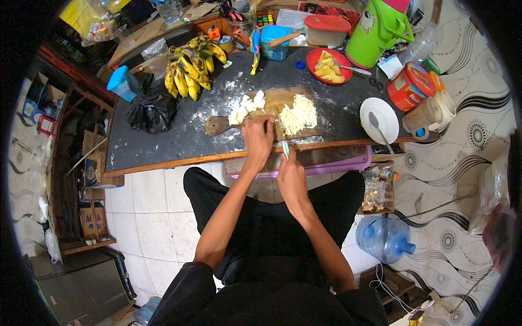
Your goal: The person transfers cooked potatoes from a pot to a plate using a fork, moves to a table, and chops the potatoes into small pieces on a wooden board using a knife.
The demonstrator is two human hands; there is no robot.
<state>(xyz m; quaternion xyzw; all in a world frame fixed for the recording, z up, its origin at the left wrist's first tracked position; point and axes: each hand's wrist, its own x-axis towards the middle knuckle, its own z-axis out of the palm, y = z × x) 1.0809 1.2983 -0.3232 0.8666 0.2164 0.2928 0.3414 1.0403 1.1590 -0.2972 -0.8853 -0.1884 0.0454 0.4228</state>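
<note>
A wooden cutting board (281,98) with a handle lies near the front edge of a dark table. My left hand (257,136) rests on it with curled fingers, just below a pile of pale slices (246,106); whether something is under the fingertips is hidden. In my right hand (292,179) is a knife, its pale handle (285,149) showing above the fist at the table edge. The blade is hard to make out over the board. To the right of the left hand lies a heap of pale thin shreds (299,115).
Bananas (189,69) and a black plastic bag (153,110) lie at the left. Behind the board stand a blue-lidded container (275,44) and a red plate (344,75) of peeled yellow pieces. A white bowl (387,122) with a spoon and a green jug (369,36) are at the right.
</note>
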